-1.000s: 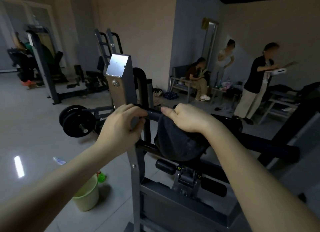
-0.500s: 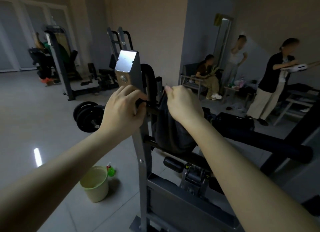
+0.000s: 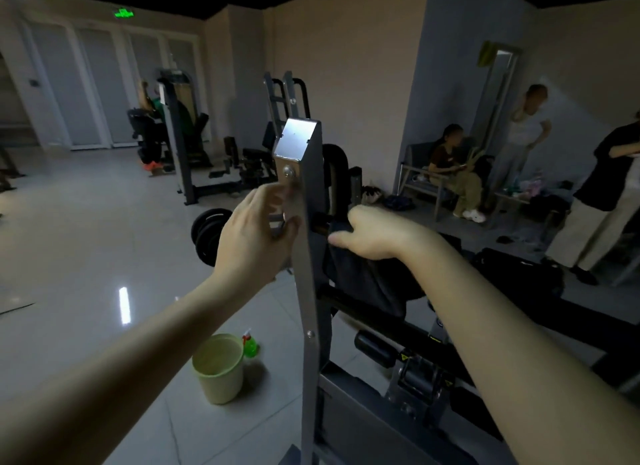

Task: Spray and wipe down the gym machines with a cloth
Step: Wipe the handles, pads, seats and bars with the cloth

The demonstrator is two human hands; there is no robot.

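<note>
Right hand (image 3: 374, 237): fingers clenched round dark cloth (image 3: 363, 284) on black handle (image 3: 320, 223). Cloth hangs down under fingers, long side up-and-down. Handle lies sideways, its end at grey post (image 3: 308, 274) just left of fingertips. Post stands upright. Left hand (image 3: 254, 237): fingers curled beside post, blurry; cannot tell if grasping.

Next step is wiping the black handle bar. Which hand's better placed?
Right. The right hand grips the dark cloth, which is draped over the black bar. The left hand is blurred beside the grey post and holds no cloth.
</note>
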